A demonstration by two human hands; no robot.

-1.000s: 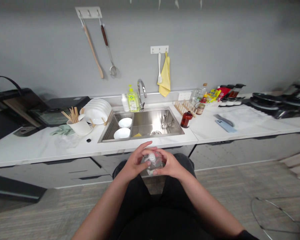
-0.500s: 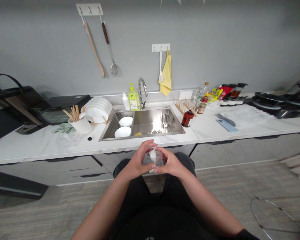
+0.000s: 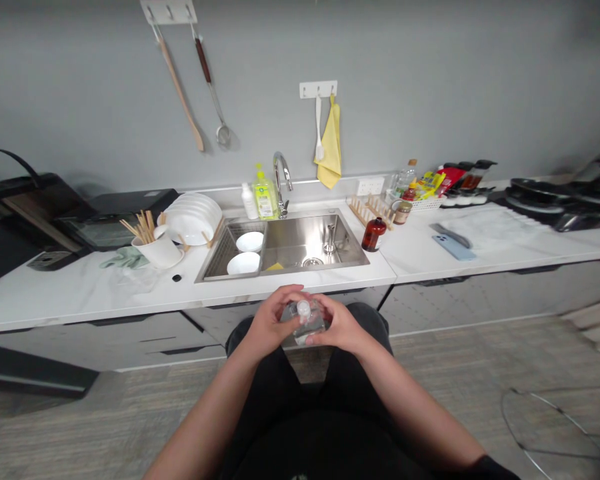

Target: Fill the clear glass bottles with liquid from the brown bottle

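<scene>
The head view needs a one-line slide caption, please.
Left hand and right hand hold a clear, white-topped bottle in front of a rectangular stainless-steel sink.

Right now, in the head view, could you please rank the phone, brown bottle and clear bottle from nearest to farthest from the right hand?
1. Clear bottle, touching the right hand
2. Brown bottle, right of the sink
3. Phone, farther right

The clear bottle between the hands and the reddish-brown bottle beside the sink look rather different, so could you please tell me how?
The clear bottle is colourless with a whitish top; the reddish-brown bottle is dark to its top. The clear bottle is held between the left hand and right hand; the reddish-brown bottle stands on the countertop. Both have tops narrower than their bodies.
</scene>
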